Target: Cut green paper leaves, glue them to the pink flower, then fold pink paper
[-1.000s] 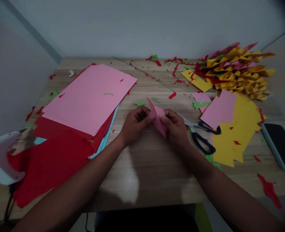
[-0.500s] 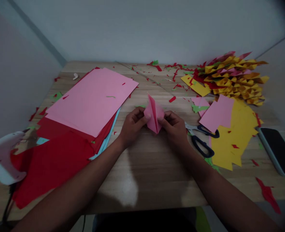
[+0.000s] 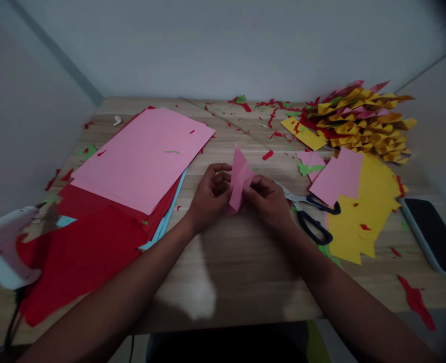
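A folded pink paper [image 3: 239, 176] with a pointed top is held upright between my two hands, above the middle of the table. My right hand [image 3: 266, 197] pinches its right side between thumb and fingers. Curled around the left edge, my left hand [image 3: 212, 194] has its thumb at the lower left of the paper; its fingertips are partly hidden behind it. Scissors [image 3: 310, 212] with dark handles lie just right of my right hand, blades partly open.
Pink sheets [image 3: 143, 156] top a paper stack at left, near red paper [image 3: 82, 257] and a glue gun [image 3: 11, 247]. At right are yellow paper [image 3: 353, 227], pink pieces [image 3: 338, 176], folded yellow paper shapes [image 3: 367, 126] and a phone [image 3: 435, 234]. Scraps litter the table [image 3: 241, 282].
The pink paper has turned, so its broad left face has become narrow and its center crease no longer faces me. My left fingers have loosened and spread slightly at its edge.
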A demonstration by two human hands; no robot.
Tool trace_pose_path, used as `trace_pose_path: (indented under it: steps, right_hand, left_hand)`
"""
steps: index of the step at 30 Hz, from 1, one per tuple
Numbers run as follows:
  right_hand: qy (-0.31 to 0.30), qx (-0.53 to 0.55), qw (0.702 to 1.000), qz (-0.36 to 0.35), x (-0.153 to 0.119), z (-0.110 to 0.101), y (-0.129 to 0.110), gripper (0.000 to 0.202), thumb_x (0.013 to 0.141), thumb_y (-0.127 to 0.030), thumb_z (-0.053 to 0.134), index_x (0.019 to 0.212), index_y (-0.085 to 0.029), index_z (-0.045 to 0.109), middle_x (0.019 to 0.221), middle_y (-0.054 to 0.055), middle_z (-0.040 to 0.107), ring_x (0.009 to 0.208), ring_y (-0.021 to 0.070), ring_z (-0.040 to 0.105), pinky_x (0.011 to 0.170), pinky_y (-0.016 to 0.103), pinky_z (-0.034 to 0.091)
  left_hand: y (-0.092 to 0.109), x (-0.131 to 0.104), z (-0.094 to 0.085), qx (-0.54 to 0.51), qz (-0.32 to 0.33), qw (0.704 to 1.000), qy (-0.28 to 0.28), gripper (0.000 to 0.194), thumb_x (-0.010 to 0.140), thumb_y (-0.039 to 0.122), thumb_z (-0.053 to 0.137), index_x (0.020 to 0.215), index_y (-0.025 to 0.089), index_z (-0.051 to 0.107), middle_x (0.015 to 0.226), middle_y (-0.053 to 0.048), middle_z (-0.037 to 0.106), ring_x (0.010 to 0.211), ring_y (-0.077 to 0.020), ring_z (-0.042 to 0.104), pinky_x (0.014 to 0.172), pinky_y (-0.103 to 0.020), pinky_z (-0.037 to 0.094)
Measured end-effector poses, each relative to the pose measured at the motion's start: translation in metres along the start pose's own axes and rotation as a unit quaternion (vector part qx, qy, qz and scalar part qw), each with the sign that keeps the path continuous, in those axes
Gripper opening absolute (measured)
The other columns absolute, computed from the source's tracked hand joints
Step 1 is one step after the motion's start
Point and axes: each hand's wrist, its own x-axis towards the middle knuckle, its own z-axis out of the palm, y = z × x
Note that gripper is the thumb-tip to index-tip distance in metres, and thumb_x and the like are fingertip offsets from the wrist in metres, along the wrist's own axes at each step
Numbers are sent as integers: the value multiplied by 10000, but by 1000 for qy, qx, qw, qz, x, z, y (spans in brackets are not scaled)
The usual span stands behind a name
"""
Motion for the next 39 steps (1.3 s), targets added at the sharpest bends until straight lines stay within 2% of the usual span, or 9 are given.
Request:
trace_pose_path:
  steps: [3,6,10,15,19,23,27,35,39]
  right_hand:
    - [-5,-9,1000,-1,-1,0,2,383,794,-579,734,827,-224,595,722,-29,601,564,122,581,524,266,518]
    - [-23,-24,999,-19,-6,1,4,526,748,-652,736,1036,-247,562,876,-2,641,711,160,640,607,285,544]
    - [-12,-108,994,-27,-10,2,3,661,735,-527,794,1264,-265,496,1166,66,649,1023,225,656,869,360,552]
    - [19,-86,996,-29,-6,-2,-1,397,780,-452,737,1084,-249,581,992,27,669,894,202,643,788,334,547]
    - [65,-27,998,1,-2,-4,-1,308,762,-411,791,938,-236,608,854,-14,651,750,151,607,692,284,521]
    - [123,3,992,5,-1,-6,-1,301,723,-399,834,824,-226,609,754,-35,620,660,121,554,615,249,482]
    - [161,16,987,-14,1,-7,-2,314,709,-432,825,779,-231,594,712,-35,609,614,121,527,591,259,484]
    - [142,-100,985,-15,-5,-11,1,336,709,-463,821,860,-218,647,815,9,695,728,184,638,670,321,528]
    - [89,-112,990,-14,-8,-8,-4,297,731,-427,818,854,-218,647,799,11,706,701,187,649,642,324,526]
  left_hand:
    - [0,-2,1,24,5,1000,7,448,780,359,795,1115,228,528,838,8,663,725,-127,640,661,-226,497]
    - [0,-7,2,105,42,993,42,362,791,375,786,1049,210,593,879,-14,668,763,-132,627,676,-228,487]
    - [0,-16,4,190,75,979,25,305,789,381,783,1012,221,652,872,-14,664,706,-127,576,627,-236,459]
    - [1,-13,7,155,64,984,61,286,818,350,765,1037,229,627,836,5,607,684,-112,554,622,-228,461]
    - [2,-8,4,59,32,993,98,386,863,421,698,1175,274,523,975,0,578,595,-80,540,547,-228,468]
    - [4,-8,1,61,-5,997,38,510,836,488,712,1245,253,519,952,-13,628,660,-110,573,578,-238,462]
    - [6,-11,4,100,-23,995,-14,446,778,471,782,1083,177,642,808,-10,652,692,-123,573,624,-237,445]
    - [6,-7,3,126,-3,991,49,277,801,424,766,880,171,688,802,-13,679,631,-107,567,563,-215,461]
    - [9,-4,0,97,-21,992,84,289,770,422,791,854,170,676,697,20,638,508,-83,531,488,-213,431]
